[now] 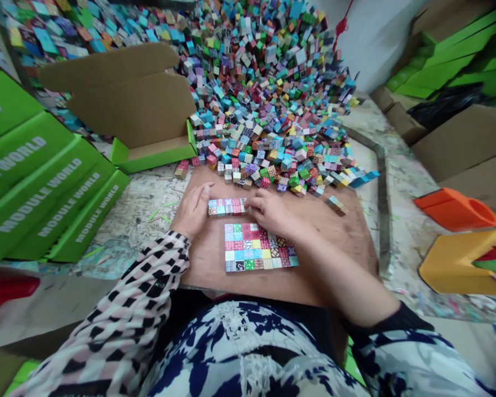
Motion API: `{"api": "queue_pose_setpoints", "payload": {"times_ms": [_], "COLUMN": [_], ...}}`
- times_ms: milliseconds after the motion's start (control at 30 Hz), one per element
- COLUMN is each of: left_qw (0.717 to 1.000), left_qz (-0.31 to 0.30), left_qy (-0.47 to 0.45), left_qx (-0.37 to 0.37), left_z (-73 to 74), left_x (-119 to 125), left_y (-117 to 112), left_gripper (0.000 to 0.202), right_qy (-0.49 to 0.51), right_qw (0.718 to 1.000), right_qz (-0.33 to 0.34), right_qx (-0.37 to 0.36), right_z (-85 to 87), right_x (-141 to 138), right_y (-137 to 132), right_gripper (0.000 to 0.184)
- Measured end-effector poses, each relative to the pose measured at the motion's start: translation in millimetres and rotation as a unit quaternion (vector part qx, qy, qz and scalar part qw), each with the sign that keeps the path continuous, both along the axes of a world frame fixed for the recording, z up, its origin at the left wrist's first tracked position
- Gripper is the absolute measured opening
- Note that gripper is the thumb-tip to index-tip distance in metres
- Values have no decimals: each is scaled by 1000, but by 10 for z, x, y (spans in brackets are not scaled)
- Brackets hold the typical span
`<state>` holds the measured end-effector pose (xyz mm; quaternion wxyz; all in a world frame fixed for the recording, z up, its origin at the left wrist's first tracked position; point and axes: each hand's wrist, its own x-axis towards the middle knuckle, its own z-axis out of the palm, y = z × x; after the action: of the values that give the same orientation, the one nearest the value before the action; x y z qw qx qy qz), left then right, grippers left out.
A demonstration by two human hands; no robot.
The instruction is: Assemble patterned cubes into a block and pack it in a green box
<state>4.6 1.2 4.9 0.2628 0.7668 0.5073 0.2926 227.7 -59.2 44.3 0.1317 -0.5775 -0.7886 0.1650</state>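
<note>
A short row of small patterned cubes (227,207) lies on a brown board (206,259). At its left end rests my left hand (192,212), fingers stretched forward and close beside the end cube. My right hand (270,210) has its fingers curled and pinched at the row's right end, where they partly cover the last cube. Just below the row, a flat rectangular block of cubes (252,248) in many colours and patterns sits on the board. My right wrist and forearm hide its upper right corner.
A large heap of patterned cubes (264,82) rises beyond the board. An open cardboard box (149,157) with green sides stands at the back left, beside stacked green boxes (45,204). A loose block (335,205) lies on the right; orange (454,209) and yellow (450,262) containers stand farther right.
</note>
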Motion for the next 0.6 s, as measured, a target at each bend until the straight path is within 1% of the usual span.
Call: {"api": "queue_pose_setpoints", "payload": {"times_ms": [100, 200, 333, 433, 600], "left_qw": [999, 999, 999, 998, 997], "left_qz": [6, 11, 14, 7, 1], "left_qy": [-38, -41, -51, -68, -76], "left_qx": [-3, -3, 3, 6, 11], "left_z": [4, 10, 18, 19, -1], "left_x": [5, 12, 22, 29, 29], "left_y": [-5, -17, -39, -46, -31], "left_gripper": [59, 58, 54, 52, 54], "right_qy": [-20, -38, -59, -59, -51], "right_qw": [1000, 999, 998, 998, 998], "right_qz": [-5, 7, 23, 22, 39], "right_qx": [11, 20, 13, 13, 7], "right_z": [26, 76, 90, 112, 158], "right_x": [-44, -100, -155, -207, -317], "right_y": [20, 26, 34, 40, 46], "right_gripper": [25, 26, 29, 29, 31]}}
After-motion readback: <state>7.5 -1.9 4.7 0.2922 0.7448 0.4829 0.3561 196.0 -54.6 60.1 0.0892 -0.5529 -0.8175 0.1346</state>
